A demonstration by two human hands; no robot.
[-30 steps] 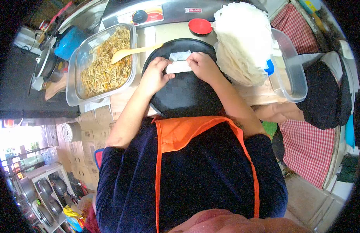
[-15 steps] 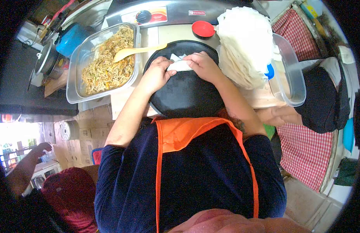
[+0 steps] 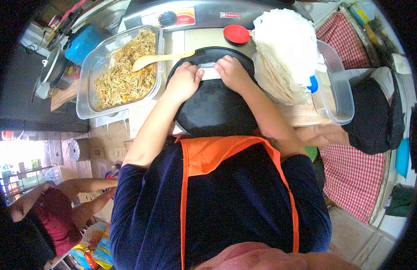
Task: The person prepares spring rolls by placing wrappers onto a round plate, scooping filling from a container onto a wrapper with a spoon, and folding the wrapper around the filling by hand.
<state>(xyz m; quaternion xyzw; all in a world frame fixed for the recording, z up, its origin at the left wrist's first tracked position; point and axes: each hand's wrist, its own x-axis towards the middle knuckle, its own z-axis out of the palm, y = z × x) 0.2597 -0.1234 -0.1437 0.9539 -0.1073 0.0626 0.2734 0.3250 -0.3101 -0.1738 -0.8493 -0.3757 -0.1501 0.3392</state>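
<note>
Hands, two, bare: left hand (image 3: 185,82) and right hand (image 3: 233,74), fingers curled and nearly closed, one holding each end of a white roll (image 3: 210,74). Undersides hidden; the exact hold of the fingertips cannot be told.

Roll, one: small, short, lying crosswise between the hands, over the far part of a round black tray (image 3: 215,110). A greyer strip, apparently loose sheet, shows just beyond it. Near part of tray: bare.

Handling notes, by judgement: equal pressure from both hands, so the roll keeps one thickness; ends level with each other, so it does not run askew; thumbs keeping the near side tucked, fingers drawing it snug without strain, since so thin a sheet looks apt to tear; loose strip best kept flat and free of creases.

Clear tub (image 3: 83,102), one: left of tray, holding a mix of pale strands (image 3: 120,85) with orange flecks. Yellow spoon (image 3: 163,58), one: bowl on the mix, handle reaching over the tub's side to the tray's rim.

Stack of thin white sheets (image 3: 285,51), one: right of tray, edges uneven, beside a clear container (image 3: 347,99).

Red dish (image 3: 236,34), one: small, beyond the tray; contents not distinguishable.
</note>
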